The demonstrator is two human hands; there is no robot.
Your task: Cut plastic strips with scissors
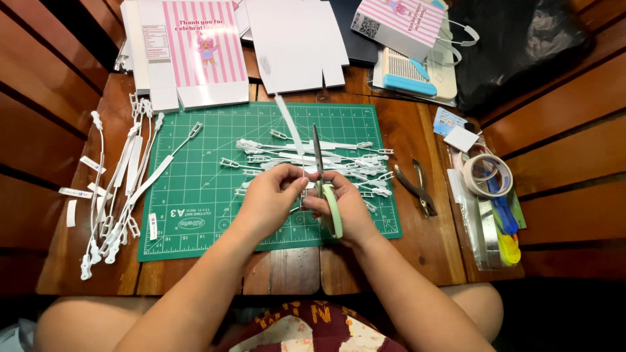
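Note:
My right hand (pixel 344 205) grips green-handled scissors (pixel 319 166), their blades pointing away from me over the green cutting mat (pixel 195 189). My left hand (pixel 270 195) pinches a white plastic handle strip (pixel 290 127) that rises away from me beside the blades. Both hands meet over the mat's near middle. A pile of several white plastic strips (pixel 326 160) lies on the mat just beyond my fingers.
More white strips (pixel 124 189) lie on the wooden table left of the mat. Flat pink-striped box blanks (pixel 195 49) and white card (pixel 297 42) sit at the back, a folded striped box (pixel 398 23) at back right. Pliers (pixel 417 186), tape roll (pixel 488 175) and tools lie right.

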